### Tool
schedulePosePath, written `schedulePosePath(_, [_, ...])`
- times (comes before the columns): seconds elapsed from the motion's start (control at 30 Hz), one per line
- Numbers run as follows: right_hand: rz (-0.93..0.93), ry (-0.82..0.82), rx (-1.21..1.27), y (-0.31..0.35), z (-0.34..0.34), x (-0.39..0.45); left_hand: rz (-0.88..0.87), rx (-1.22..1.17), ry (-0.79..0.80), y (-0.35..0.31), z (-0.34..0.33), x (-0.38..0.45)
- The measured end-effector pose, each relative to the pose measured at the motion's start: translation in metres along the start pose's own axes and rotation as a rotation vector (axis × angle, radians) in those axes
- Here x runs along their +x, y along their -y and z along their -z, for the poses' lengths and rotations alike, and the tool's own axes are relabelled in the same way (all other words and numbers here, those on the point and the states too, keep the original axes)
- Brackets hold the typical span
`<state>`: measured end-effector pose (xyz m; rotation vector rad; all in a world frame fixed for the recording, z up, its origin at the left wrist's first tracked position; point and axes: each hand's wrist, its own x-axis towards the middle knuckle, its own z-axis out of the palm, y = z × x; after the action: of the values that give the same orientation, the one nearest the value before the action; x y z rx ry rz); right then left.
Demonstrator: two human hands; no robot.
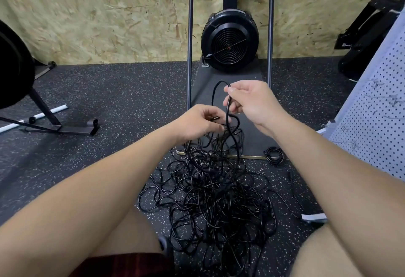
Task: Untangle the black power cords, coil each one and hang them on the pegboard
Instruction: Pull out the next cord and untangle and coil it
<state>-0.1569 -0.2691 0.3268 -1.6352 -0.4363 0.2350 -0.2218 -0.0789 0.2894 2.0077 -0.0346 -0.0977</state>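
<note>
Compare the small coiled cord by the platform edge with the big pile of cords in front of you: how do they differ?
The small coiled cord is wound into a tight ring; the big pile is a loose tangle of loops. The coil lies untouched, apart from the pile, while the left hand and right hand pull a strand up from the pile. The coil is far smaller. Both are black and lie on the speckled floor.

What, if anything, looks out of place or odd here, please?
The black cords lie in one knotted heap on the floor. One small coil sits apart beside the pegboard, which leans tilted with no cords on it.
</note>
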Motion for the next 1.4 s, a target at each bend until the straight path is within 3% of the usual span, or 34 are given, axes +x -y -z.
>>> schedulePosePath(0.13, [-0.022, 0.018, 0.060, -0.002, -0.002, 0.002, 0.062, 0.201, 0.011, 0.002, 0.001, 0.003])
schedulePosePath(0.3, [-0.019, 0.038, 0.075, -0.005, -0.005, 0.003, 0.062, 0.220, 0.143, 0.006, -0.004, 0.001])
schedulePosePath(0.57, [-0.106, -0.004, 0.154, -0.015, 0.005, 0.007, 0.124, -0.067, 0.211, 0.018, -0.003, -0.004])
schedulePosePath(0.67, [-0.085, 0.027, -0.081, -0.021, 0.009, 0.009, 0.147, -0.144, 0.082, 0.013, -0.004, -0.004])
schedulePosePath(0.73, [0.059, 0.050, -0.434, -0.022, 0.009, 0.005, 0.146, -0.154, 0.006, 0.007, -0.004, -0.003])
schedulePosePath(0.8, [0.186, 0.097, -0.615, -0.023, 0.005, -0.001, 0.147, -0.197, 0.006, 0.004, -0.003, -0.003])
schedulePosePath(0.93, [0.194, 0.219, -0.762, -0.027, -0.004, -0.007, 0.150, -0.153, 0.031, 0.003, -0.003, -0.003])
schedulePosePath(1.17, [0.231, 0.240, -0.924, -0.034, 0.004, -0.001, 0.128, -0.124, 0.154, 0.004, 0.006, -0.010])
schedulePosePath(1.27, [0.201, 0.169, -0.958, -0.041, 0.012, 0.005, 0.135, -0.187, 0.123, 0.004, 0.016, -0.011])
schedulePosePath(1.4, [0.114, 0.021, -0.924, -0.048, 0.026, 0.012, 0.094, -0.090, 0.052, 0.015, 0.030, -0.010])
